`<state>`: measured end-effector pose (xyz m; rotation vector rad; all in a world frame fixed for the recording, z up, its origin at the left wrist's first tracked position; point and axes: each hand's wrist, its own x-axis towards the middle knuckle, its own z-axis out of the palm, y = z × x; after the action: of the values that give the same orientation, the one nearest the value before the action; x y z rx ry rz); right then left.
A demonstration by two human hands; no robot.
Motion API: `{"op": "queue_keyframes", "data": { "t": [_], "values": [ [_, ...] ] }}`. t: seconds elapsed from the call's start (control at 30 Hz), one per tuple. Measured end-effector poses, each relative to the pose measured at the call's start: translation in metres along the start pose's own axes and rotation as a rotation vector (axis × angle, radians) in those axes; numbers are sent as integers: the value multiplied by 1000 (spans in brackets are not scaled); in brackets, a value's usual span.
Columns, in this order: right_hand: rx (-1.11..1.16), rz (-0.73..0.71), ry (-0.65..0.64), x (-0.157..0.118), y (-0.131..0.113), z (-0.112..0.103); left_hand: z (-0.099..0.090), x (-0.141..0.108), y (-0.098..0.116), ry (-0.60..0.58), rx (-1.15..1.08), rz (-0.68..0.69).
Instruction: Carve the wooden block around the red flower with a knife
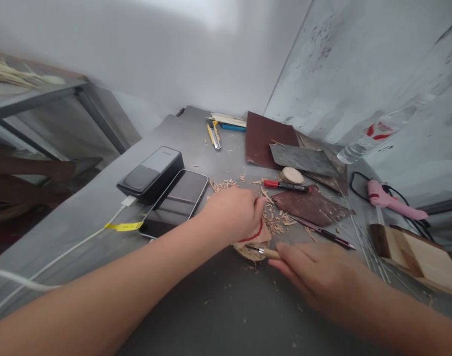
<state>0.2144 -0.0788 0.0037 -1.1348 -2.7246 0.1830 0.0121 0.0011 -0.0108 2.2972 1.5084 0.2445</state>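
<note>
A small piece of pale wood [262, 235] with a curved red line lies on the grey table over a round, rough-edged disc [248, 252]. My left hand [233, 212] is closed on the wood piece from above and hides part of it. My right hand [303, 267] is wrapped round the wooden handle of a carving tool [270, 253], its metal end against the near side of the wood. Curled wood shavings [275, 220] lie around and beyond the piece.
Behind are a red marker [285, 186], a wood slice [291, 175], sandpaper sheets [268, 138] and a yellow cutter [214, 135]. At left sit a phone [177, 200] and a black box [151, 173]. Rightward are a bottle [374, 133], a pink glue gun [392, 200] and a wood block [414, 254].
</note>
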Motion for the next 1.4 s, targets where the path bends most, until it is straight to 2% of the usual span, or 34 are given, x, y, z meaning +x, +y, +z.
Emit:
{"op": "queue_keyframes", "data": {
  "t": [0.03, 0.1, 0.23, 0.27, 0.3, 0.33, 0.43, 0.47, 0.53, 0.63, 0.8, 0.87, 0.9, 0.93, 1.0, 1.07, 1.13, 1.2, 1.27, 1.33, 1.4],
  "values": [
    [-36, -40, 17, 0, -1, 1, 0, 0, 0, 2, 3, -1],
    [14, 14, -17, 3, -4, -1, 0, 0, 1, 3, 8, -5],
    [294, 402, -324, 14, -13, -10, 0, 0, 0, 5, 12, -11],
    [340, 456, -378, 15, -14, -11, 0, 0, 0, 6, 11, -12],
    [337, 448, -383, 15, -14, -11, 0, 0, 0, 7, 10, -13],
    [287, 375, -329, 13, -13, -10, 0, 0, 0, 7, 9, -13],
    [17, 40, -58, 4, -8, -2, 1, 1, 0, 10, 6, -11],
    [-33, -26, -6, 1, -6, 0, 1, 1, 0, 12, 5, -10],
    [-6, -15, 0, -3, -6, 3, 1, 1, 0, 15, 5, -11],
    [138, 153, -83, 1, -11, 1, 1, 1, 0, 16, 9, -6],
    [584, 675, -392, 14, -16, -8, 2, 1, 0, 21, 6, -2],
    [667, 777, -444, 15, -12, -7, 2, 1, -1, 18, 4, -4],
    [680, 776, -454, 15, -9, -6, 2, 1, -1, 16, 1, -3],
    [672, 734, -453, 14, -5, -4, 2, 1, -1, 12, -1, 1],
    [592, 532, -388, 11, 3, 2, 1, 2, -3, 2, -9, 17],
    [420, 259, -262, 7, 10, 7, 1, 3, -5, -11, -19, 32],
    [218, 66, -132, 4, 15, 8, 1, 3, -6, -20, -30, 34],
    [58, -25, -66, 1, 15, 5, 1, 4, -8, -24, -44, 21],
    [-19, -68, -81, -1, 13, -2, 1, 4, -9, -24, -63, 12],
    [-21, -92, -146, 0, 10, -10, 2, 4, -11, -21, -82, 4],
    [11, -58, -131, 2, 7, -17, 2, 4, -12, -20, -100, -3]
  ]
}}
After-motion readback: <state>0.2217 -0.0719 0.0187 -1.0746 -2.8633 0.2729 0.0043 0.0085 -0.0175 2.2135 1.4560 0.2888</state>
